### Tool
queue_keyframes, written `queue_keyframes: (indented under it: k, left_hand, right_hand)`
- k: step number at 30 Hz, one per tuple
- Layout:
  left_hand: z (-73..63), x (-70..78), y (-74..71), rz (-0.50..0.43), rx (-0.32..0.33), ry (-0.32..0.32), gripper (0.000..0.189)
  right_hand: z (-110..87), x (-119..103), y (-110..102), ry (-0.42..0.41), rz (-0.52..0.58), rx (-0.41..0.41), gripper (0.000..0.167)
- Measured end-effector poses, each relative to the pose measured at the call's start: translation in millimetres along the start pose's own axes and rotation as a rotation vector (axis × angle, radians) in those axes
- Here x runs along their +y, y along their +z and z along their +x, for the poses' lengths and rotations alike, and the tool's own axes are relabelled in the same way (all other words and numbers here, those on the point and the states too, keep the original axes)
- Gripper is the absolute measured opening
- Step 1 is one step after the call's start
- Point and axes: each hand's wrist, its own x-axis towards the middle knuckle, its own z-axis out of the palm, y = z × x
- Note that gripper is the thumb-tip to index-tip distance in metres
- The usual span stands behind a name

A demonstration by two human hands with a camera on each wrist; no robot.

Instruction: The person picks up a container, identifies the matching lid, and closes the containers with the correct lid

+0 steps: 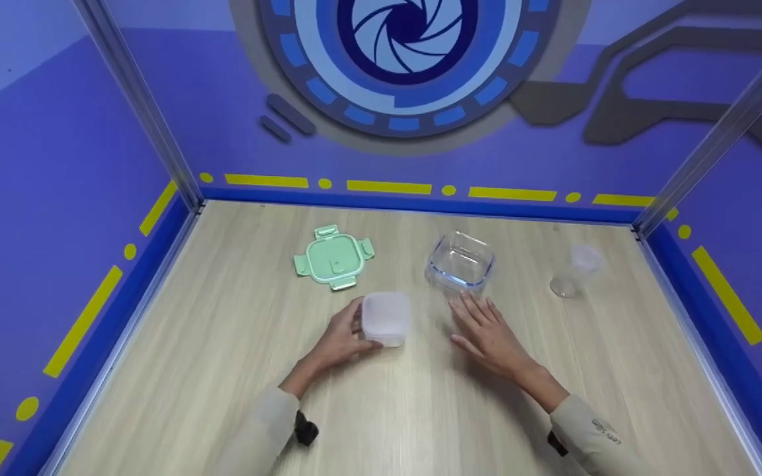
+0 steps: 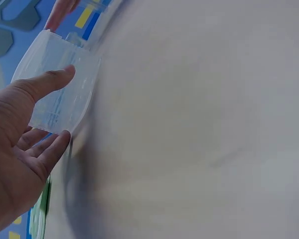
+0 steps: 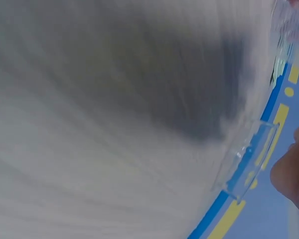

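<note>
My left hand grips a small frosted, translucent box by its left side, with the thumb along the near face. In the left wrist view that box lies between the thumb and the fingers. My right hand holds nothing; its fingers are extended and its fingertips are at the near edge of a clear glass container. Whether they touch the glass I cannot tell. Left of the container, a green lid with several side clips lies flat on the table.
Towards the right stands a small clear stemmed cup, its upper part whitish. All of this is on a wood-grain table. Blue and purple panels border its back and sides, with metal posts at the corners.
</note>
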Motion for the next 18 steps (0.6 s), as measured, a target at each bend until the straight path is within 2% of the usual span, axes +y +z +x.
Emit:
queue_keyframes:
  k: [5, 11, 15, 18]
  left_hand:
    - [-21.3, -13.5, -33.2, 0.015, 0.119, -0.029, 0.094]
    - [-39.5, -28.1, -72.6, 0.001, 0.318, -0.113, 0.092]
    - [-43.9, -38.4, -100.1, 0.011, 0.423, -0.163, 0.093]
    - [-40.6, -43.6, -117.8, 0.022, 0.486, -0.194, 0.092]
  right_hand:
    - [-9.0, 17.0, -8.5, 0.037, -0.025, 0.043, 0.064]
    - [-20.8, 34.1, -15.9, 0.114, -0.046, 0.038, 0.063]
    - [-24.8, 39.7, -17.5, 0.159, -0.050, 0.042, 0.062]
    - [-25.2, 43.4, -20.4, 0.190, -0.039, 0.039, 0.062]
